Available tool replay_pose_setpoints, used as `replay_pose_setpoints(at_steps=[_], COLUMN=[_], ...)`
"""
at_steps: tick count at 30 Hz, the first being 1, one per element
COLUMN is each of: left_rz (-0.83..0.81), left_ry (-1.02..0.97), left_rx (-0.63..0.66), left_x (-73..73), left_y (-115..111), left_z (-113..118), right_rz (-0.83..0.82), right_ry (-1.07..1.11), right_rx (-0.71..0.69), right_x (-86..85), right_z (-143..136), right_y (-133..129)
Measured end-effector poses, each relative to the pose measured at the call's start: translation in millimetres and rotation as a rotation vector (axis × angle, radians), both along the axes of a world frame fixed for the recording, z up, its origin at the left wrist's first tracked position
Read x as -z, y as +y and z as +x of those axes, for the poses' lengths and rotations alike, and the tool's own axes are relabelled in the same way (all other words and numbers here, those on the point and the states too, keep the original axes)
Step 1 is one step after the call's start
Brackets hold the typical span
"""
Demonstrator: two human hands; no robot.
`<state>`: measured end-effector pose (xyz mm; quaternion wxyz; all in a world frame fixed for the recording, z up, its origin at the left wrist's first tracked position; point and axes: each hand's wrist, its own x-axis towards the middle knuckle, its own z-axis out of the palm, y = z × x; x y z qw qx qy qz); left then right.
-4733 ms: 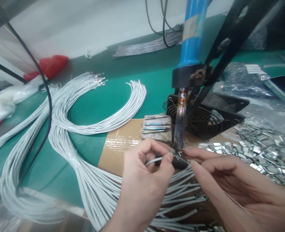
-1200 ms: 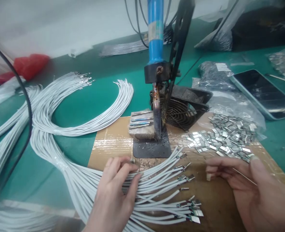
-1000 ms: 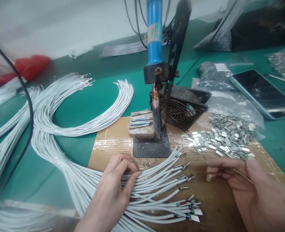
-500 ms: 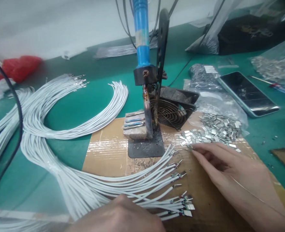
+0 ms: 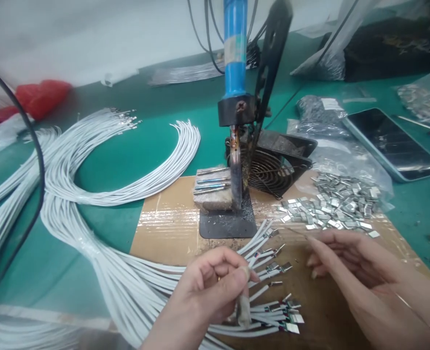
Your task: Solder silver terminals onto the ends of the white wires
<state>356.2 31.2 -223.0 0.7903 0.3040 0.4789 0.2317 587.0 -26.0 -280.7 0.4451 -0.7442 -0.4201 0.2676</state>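
My left hand (image 5: 215,287) is closed in a pinch above the white cables (image 5: 138,277); what sits between its fingertips is too small to make out, and a pale, blurred piece shows just below them. The cables' metal-tipped ends (image 5: 285,316) spread to the right of that hand. Over the cardboard (image 5: 167,214), my right hand (image 5: 360,272) pinches a thin tweezer-like tool (image 5: 297,232) that points left. A pile of small metal connectors (image 5: 342,199) lies just beyond it. The soldering iron (image 5: 235,53) hangs upright in its stand, tip beside a block (image 5: 213,194) bearing thin metal rods.
A dark fan (image 5: 273,165) stands behind the iron. Plastic bags (image 5: 331,141) and a phone (image 5: 397,143) lie at the back right. More white cable bundles (image 5: 79,146) curve across the green table (image 5: 134,107) at left. A black cable (image 5: 36,146) hangs at the far left.
My left hand has risen into fuller view over the cables. My right hand has drawn back slightly from the connector pile. The view has shifted, moving the scene rightward.
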Motion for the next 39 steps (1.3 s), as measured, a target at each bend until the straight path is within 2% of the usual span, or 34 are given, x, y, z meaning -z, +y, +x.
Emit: replay_pose_setpoints(at_steps=[2, 5, 9, 17, 21, 23, 26, 28, 29, 30, 34, 36, 39], left_rz=[0.004, 0.003, 0.01, 0.024, -0.012, -0.012, -0.03, -0.053, -0.063, -0.066, -0.075, -0.07, -0.07], left_ry=[-0.013, -0.009, 0.015, 0.019, 0.013, 0.02, 0.026, 0.015, 0.008, 0.0, -0.022, -0.025, -0.017], left_rx=[-0.01, -0.001, 0.03, 0.063, 0.119, 0.129, 0.127, 0.121, 0.104, 0.078, 0.038, 0.064, 0.099], left_x=[-1.5, -5.6, -9.8, -6.8, -3.7, -3.4, -3.6, -3.1, -2.6, -2.2, -4.1, -7.4, -10.8], left_y=[1, 3, 4, 0, 1, 1, 1, 0, 0, 0, 3, 5, 5], left_z=[2, 3, 2, 5, 6, 6, 5, 4, 3, 3, 2, 2, 2], right_rz=[0.005, 0.004, -0.019, -0.26, -0.229, -0.123, 0.055, 0.124, 0.139, 0.126, -0.161, -0.258, -0.315], right_ry=[0.129, 0.189, 0.389, 0.733, 0.716, 0.551, 0.247, 0.251, 0.313, 0.345, 0.705, 0.812, 0.832], right_rx=[-0.084, -0.181, -0.308, -0.307, -0.32, -0.248, 0.067, 0.248, 0.264, 0.24, -0.137, -0.21, -0.281], right_x=[-3.8, -18.2, -34.8, -33.1, -34.8, -39.9, -45.6, -42.9, -39.4, -35.1, -20.6, -20.2, -25.2], right_z=[-9, -25, -43, -52, -60, -65, -63, -52, -46, -40, -36, -43, -51], right_y=[-2, 1, 9, 12, 8, 8, 11, 13, 14, 15, 12, 10, 11])
